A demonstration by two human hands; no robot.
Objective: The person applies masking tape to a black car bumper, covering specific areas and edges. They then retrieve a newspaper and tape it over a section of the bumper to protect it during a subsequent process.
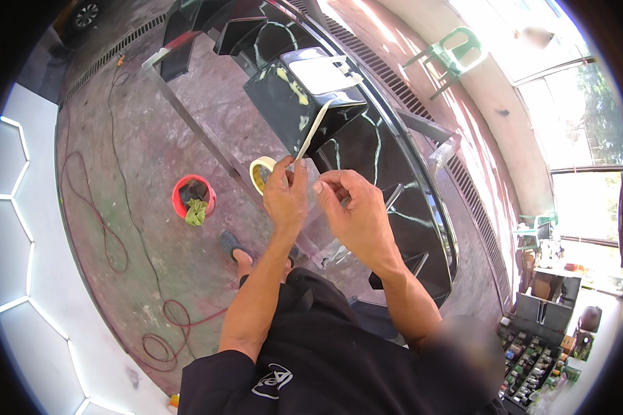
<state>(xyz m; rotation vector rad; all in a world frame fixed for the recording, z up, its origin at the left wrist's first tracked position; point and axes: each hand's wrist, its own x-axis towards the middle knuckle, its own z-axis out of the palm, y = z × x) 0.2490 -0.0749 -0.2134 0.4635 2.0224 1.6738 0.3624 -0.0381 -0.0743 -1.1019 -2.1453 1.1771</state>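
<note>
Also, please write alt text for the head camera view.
A person's left hand pinches a narrow cream strip running up to a glossy black boxy part, with a round cream roll beside that hand. The curled right hand is close by.

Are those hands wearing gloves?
No, bare skin shows on both the left hand and the right hand.

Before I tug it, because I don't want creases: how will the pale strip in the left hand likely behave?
The pale strip is probably floppy: it looks thin and narrow, and curves near its upper end. It seems light, since the left hand pinches it by the fingertips. It may cling if it's tape, as the yellowish roll nearby suggests.
</note>
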